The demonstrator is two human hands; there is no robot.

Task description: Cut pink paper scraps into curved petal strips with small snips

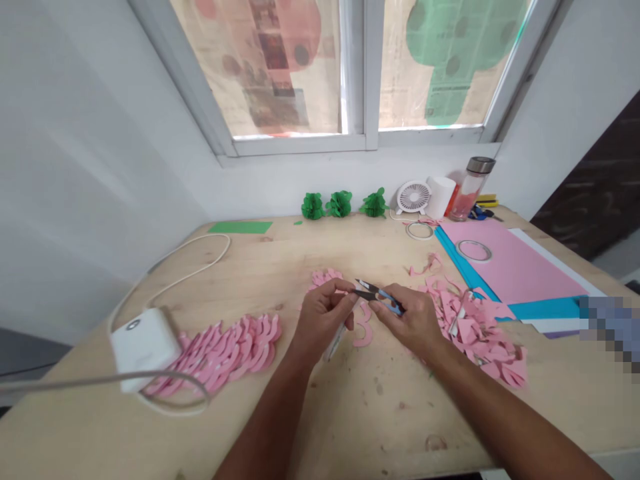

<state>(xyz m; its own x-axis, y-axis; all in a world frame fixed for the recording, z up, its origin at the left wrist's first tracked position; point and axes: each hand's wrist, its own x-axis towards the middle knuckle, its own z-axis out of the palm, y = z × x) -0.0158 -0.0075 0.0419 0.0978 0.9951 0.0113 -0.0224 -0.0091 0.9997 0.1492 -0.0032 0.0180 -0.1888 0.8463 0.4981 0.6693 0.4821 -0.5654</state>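
My right hand (pixel 414 319) grips a pair of scissors (pixel 369 287) with blue on the handles; the dark blades stand apart and point left. Close to the blades, my left hand (pixel 323 312) is closed in a pinch. What its fingertips hold is too small to make out. A narrow white strip (pixel 334 343) shows below the left palm; I cannot tell if the hand holds it. Under the hands lies a scalloped pink paper piece (pixel 364 328). Behind the left hand is a small heap of pink paper pieces (pixel 327 276).
Pink cut-out curves (pixel 240 343) lie stacked at left beside a white box (pixel 145 347) with a cable. Pink scraps (pixel 480 333) are piled at right, near coloured sheets (pixel 525 267). Green paper shapes (pixel 339 204), a small fan (pixel 413 197) and a bottle (pixel 470 190) line the back.
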